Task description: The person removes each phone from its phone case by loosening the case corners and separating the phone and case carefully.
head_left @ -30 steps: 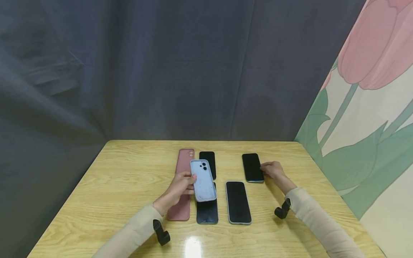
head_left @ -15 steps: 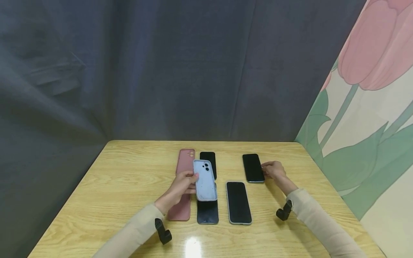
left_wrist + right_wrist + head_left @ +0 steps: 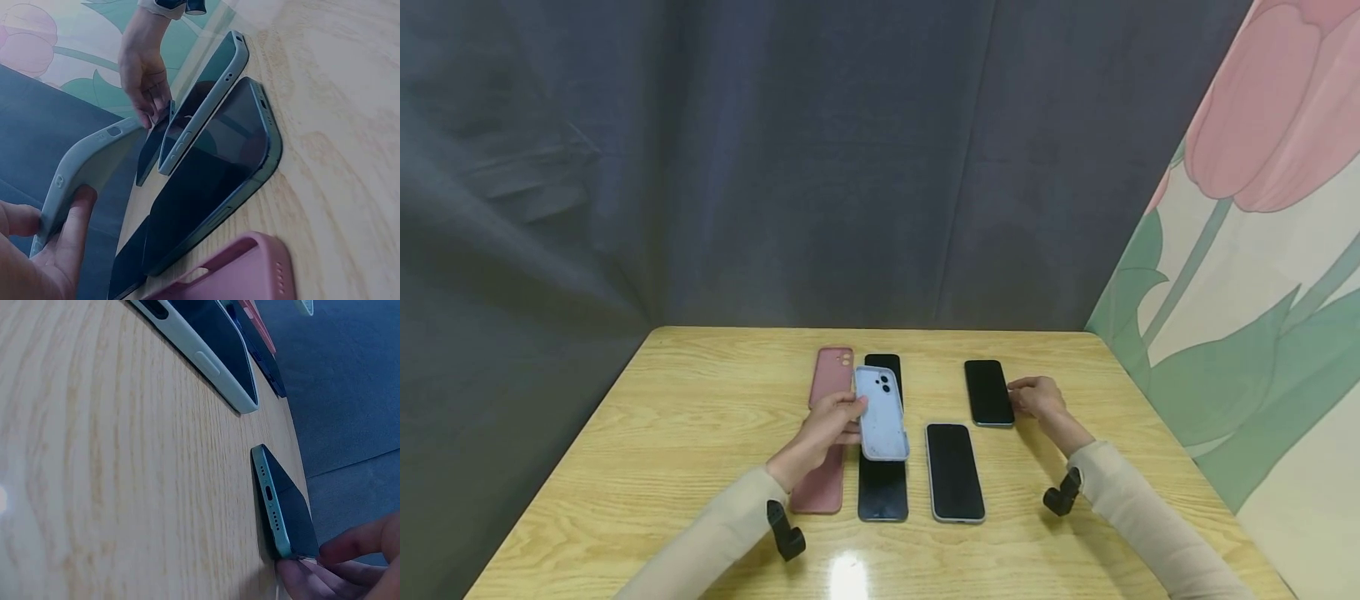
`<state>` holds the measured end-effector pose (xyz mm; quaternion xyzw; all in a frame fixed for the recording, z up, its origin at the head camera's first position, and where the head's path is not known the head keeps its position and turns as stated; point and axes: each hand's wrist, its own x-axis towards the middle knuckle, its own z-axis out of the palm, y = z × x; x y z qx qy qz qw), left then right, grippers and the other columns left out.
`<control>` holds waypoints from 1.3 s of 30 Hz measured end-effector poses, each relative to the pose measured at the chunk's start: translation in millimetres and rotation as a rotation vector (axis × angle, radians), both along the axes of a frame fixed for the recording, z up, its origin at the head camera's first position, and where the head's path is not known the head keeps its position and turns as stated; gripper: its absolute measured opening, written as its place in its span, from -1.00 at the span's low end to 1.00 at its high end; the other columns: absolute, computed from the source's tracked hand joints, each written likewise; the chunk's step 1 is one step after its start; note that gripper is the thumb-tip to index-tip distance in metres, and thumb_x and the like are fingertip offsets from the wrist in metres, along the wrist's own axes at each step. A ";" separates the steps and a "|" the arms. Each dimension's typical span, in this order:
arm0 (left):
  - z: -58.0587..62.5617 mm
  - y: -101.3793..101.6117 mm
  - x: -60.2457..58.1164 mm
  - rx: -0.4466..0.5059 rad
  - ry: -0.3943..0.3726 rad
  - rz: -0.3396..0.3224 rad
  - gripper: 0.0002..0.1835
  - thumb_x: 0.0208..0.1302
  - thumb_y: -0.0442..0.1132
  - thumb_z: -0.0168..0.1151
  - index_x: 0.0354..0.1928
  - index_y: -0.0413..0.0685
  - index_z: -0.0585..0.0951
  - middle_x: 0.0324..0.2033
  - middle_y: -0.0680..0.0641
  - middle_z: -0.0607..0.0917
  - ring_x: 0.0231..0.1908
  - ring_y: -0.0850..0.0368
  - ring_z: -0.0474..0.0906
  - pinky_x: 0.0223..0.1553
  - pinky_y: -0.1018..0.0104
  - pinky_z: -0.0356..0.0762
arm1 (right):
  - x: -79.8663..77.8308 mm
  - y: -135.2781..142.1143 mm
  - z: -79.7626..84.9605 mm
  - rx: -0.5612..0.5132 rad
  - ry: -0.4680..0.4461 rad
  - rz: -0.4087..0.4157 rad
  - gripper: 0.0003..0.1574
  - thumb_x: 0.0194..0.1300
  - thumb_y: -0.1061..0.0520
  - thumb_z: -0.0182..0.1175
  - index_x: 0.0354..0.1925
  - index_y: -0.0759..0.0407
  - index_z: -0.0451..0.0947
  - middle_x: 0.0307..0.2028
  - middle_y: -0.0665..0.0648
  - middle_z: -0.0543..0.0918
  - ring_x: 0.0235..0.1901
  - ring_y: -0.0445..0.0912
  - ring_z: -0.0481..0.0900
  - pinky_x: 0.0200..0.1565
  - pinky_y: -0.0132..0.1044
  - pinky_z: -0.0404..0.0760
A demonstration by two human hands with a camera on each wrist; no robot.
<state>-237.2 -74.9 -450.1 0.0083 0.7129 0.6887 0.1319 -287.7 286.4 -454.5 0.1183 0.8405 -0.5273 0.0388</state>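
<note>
My left hand [image 3: 822, 433] grips a light blue phone case [image 3: 880, 417] by its left edge, thumb inside and fingers behind. Held over two black-screened phones, the case shows its bare inside and camera holes. In the left wrist view, the case [image 3: 84, 147] stands tilted above the table. At the back right, my right hand [image 3: 1036, 395] pinches the right edge of a dark phone [image 3: 989, 392]. The right wrist view has thumb and fingers at the edge of that phone [image 3: 290, 509], whose near end faces the camera and has a shadow under it.
A pink phone case [image 3: 831, 373] lies left of a front phone [image 3: 882, 493] and a back phone [image 3: 883, 360]. Another phone [image 3: 953, 471], in a pale case, lies at front centre. A dark curtain [image 3: 820, 167] hangs behind the wooden table [image 3: 685, 400].
My left hand has carried the light blue case slightly right and away from me, baring more of the front phone beneath. The right hand has stayed at the back right phone's edge.
</note>
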 end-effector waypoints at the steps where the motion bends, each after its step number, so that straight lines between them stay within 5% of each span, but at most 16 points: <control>1: 0.3 0.9 -0.8 0.002 0.001 0.003 -0.48 0.49 -0.15 0.11 0.27 -0.43 0.38 -0.20 -0.21 0.66 -0.31 0.10 0.63 -0.22 0.21 0.68 | 0.2 0.5 0.0 -0.003 -0.001 0.001 -0.61 0.38 0.43 -0.05 0.10 0.65 0.43 -0.14 0.49 0.64 -0.36 -0.02 0.67 -0.21 -0.11 0.71; 14: -0.7 11.8 -12.4 -0.008 -0.020 0.008 -0.48 0.49 -0.13 0.12 0.29 -0.40 0.40 -0.20 -0.19 0.65 -0.36 0.15 0.60 -0.21 0.24 0.68 | 6.9 2.8 2.7 -0.055 0.012 0.007 -0.63 0.43 0.40 -0.05 0.11 0.64 0.41 -0.15 0.46 0.60 -0.34 0.02 0.63 -0.18 -0.11 0.70; 26: 8.4 30.3 -31.6 -0.042 0.000 -0.105 -0.53 0.46 -0.37 -0.04 0.32 -0.48 0.31 -0.08 -0.28 0.61 -0.21 0.04 0.60 -0.09 0.14 0.65 | 23.2 -6.3 6.3 -0.010 0.079 0.103 -0.70 0.39 0.42 -0.03 -0.01 0.62 0.48 -0.24 0.37 0.62 -0.38 -0.02 0.61 -0.33 -0.22 0.68; 39: 6.3 52.0 -57.9 0.020 -0.082 -0.004 -0.52 0.50 -0.34 0.00 0.38 -0.39 0.29 0.01 -0.32 0.56 -0.12 -0.10 0.60 0.03 0.06 0.59 | 44.4 -25.0 2.6 -0.112 0.068 0.251 -0.77 0.36 0.48 -0.01 -0.08 0.68 0.45 -0.35 0.32 0.63 -0.46 -0.04 0.63 -0.28 -0.13 0.72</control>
